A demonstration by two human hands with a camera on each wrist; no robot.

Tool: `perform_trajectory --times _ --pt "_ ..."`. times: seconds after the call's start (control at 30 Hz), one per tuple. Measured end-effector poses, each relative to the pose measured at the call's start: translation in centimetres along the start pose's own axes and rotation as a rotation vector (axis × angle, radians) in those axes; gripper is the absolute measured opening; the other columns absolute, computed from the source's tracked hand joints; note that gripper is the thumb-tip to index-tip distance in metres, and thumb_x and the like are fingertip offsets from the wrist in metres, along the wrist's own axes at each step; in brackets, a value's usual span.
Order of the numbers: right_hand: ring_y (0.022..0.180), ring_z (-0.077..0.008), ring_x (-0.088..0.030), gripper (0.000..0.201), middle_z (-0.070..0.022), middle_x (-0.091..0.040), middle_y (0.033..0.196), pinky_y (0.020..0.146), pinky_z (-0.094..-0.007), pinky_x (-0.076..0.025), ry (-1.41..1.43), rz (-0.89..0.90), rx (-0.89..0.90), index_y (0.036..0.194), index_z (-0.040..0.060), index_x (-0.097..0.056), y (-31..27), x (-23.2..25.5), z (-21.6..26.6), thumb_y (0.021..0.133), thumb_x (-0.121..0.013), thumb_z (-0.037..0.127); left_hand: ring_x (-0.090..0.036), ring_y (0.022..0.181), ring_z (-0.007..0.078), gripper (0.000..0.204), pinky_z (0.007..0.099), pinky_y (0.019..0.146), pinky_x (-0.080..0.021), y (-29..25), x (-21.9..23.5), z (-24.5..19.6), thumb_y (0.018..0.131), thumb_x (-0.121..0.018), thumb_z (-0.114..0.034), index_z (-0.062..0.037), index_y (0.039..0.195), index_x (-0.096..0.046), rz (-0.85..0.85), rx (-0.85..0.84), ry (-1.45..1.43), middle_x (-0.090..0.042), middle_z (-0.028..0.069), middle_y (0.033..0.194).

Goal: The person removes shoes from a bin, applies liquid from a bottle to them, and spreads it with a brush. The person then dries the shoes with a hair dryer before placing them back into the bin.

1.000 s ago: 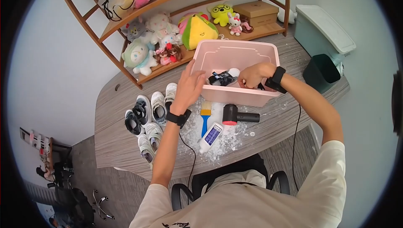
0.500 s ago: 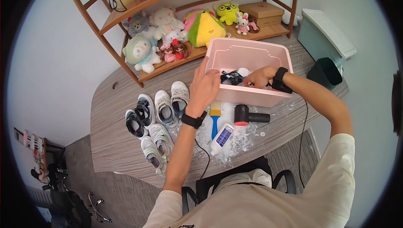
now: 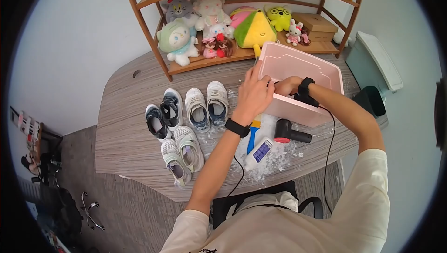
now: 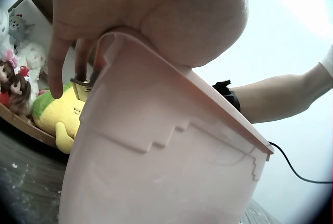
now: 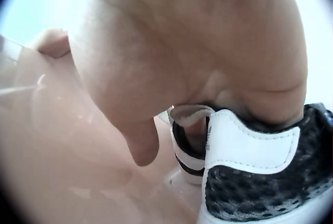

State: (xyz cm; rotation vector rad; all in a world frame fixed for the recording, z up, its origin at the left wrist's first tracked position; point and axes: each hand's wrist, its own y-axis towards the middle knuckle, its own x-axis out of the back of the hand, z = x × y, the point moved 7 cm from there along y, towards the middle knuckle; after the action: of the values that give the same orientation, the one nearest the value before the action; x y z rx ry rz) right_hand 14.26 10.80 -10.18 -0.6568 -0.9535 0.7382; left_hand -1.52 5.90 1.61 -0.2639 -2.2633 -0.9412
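A pink plastic bin (image 3: 313,113) stands on the table in front of me. My left hand (image 3: 255,94) lies over its left rim. In the left wrist view the palm presses on the rim and the fingers (image 4: 58,73) hook down inside the bin wall (image 4: 156,172). My right hand (image 3: 285,85) reaches into the bin. In the right wrist view it (image 5: 182,62) grips a black-and-white mesh shoe (image 5: 260,182) by its heel collar, with fingers tucked in the opening. From the head view the shoe is hidden behind my hands.
Several small shoes (image 3: 195,108) lie on the table left of the bin. A blue brush (image 3: 253,134), a white bottle (image 3: 260,153) and a black handheld device (image 3: 291,134) lie amid white crumbs. A wooden shelf (image 3: 209,62) with plush toys stands behind. Two floor bins (image 3: 375,62) are at the right.
My left hand has slid from the bin's front corner up over its left rim and now hides the shoe in the head view. The right hand stays in the bin. My head turned left.
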Motion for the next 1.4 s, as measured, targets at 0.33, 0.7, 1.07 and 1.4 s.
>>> perform_trajectory --times 0.33,0.7,1.07,1.4 --pt "0.092 -0.0153 -0.054 0.046 -0.0044 -0.065 0.107 0.083 -0.0334 -0.045 0.002 -0.224 0.021 0.115 0.0042 -0.067 -8.9 5.2 3.8 0.093 -0.059 0.044 -0.048 0.13 0.0398 0.029 0.052 0.094 -0.052 -0.1 0.1 0.2 0.092 -0.057 -0.025 -0.0006 0.101 -0.071 -0.008 0.005 -0.009 -0.043 0.0214 0.149" --pt "0.078 -0.0062 -0.051 0.04 0.0019 -0.061 0.081 0.068 -0.0254 -0.042 0.126 -0.74 0.507 0.1 -0.0016 -0.071 -22.7 6.3 9.3 0.091 -0.075 0.037 -0.044 0.134 0.0427 0.056 0.0489 0.106 -0.044 -1.3 1.2 0.2 0.095 -0.055 -0.026 -0.0058 0.147 -0.044 -0.073 0.014 -0.107 -0.04 0.0252 0.151" --pt "0.075 -0.0261 -0.058 0.045 -0.007 -0.058 0.091 0.067 -0.0362 -0.048 -0.183 -0.723 0.942 0.096 0.004 -0.068 -24.0 -11.9 16.9 0.076 -0.085 0.04 -0.04 0.134 0.0485 0.058 0.0485 0.111 -0.038 -23.6 4.2 3.9 0.087 -0.068 -0.019 -0.0038 0.141 -0.051 0.237 0.241 0.117 -0.041 0.0277 0.15" --pt "0.075 -0.0318 -0.058 0.044 -0.0139 -0.053 0.086 0.064 -0.0411 -0.047 -0.12 -0.662 0.994 0.098 0.0007 -0.069 -15.4 -20.6 18.0 0.082 -0.08 0.041 -0.041 0.139 0.0426 0.06 0.0461 0.116 -0.035 -27.8 8.5 5.6 0.078 -0.078 -0.022 -0.004 0.132 -0.06 0.037 0.48 0.062 -0.046 0.025 0.148"
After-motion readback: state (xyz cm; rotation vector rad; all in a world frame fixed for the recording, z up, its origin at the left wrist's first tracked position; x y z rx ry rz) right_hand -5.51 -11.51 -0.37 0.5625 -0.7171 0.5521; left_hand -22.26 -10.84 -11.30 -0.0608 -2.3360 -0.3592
